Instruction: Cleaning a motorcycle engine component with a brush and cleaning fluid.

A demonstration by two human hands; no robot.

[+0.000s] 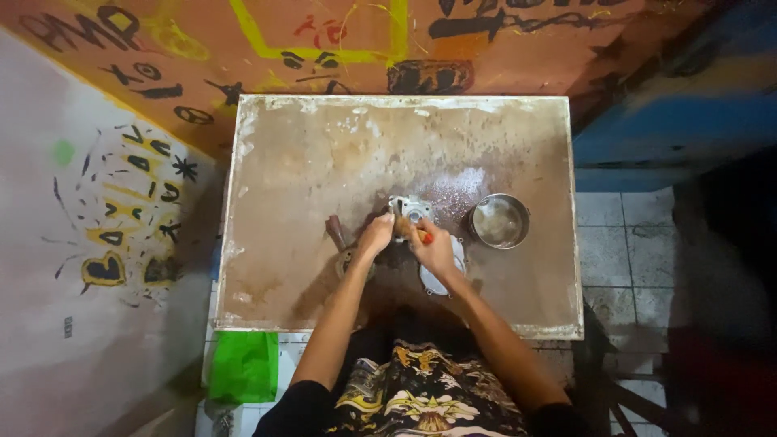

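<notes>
A small grey metal machine part (pixel 410 211) stands near the middle of a stained brown worktable (pixel 307 162). My left hand (pixel 375 235) grips its near left side. My right hand (pixel 433 248) is closed on a tool with an orange-red handle (pixel 423 236), its tip at the part. A round pale metal cover (pixel 458 260) lies under my right hand. A brown-handled tool (pixel 334 231) lies just left of my left hand.
A round steel bowl (pixel 498 220) sits to the right of the part. A green cloth or bag (pixel 244 366) hangs below the table's near left corner. Painted walls stand to the left and behind; tiled floor (pixel 623 235) lies to the right.
</notes>
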